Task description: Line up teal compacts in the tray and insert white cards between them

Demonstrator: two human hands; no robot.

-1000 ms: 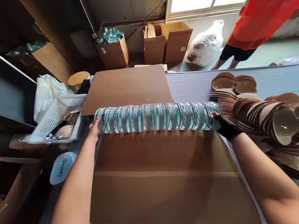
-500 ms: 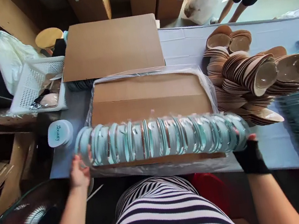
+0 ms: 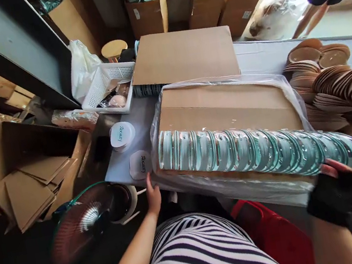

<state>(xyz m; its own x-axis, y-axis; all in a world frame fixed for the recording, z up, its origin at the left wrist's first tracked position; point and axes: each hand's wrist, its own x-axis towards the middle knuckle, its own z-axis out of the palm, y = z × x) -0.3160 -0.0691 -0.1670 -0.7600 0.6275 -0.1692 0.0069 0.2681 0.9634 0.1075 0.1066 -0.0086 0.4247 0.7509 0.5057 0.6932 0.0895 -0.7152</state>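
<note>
Bracing loose, slippery row of teal lids (image 3: pixel 260 151) endwise: gloved right hand (image 3: pixel 335 195) cupped, left hand (image 3: pixel 153 195) fingers spread beside it.

White basket (image 3: pixel 103 86) sits at the back left of the worktop (image 3: pixel 261 60), w/ a white bag (image 3: pixel 82 69) just behind it. Two round white lids (image 3: pixel 122 134) lie near the front left edge. Big pile of brown bowls (image 3: pixel 336 78) on the right. Open cardboard boxes (image 3: pixel 147 13) stand at the back. A fan (image 3: pixel 89 221) is down on the floor, next to flat cardboard (image 3: pixel 29 183).
</note>
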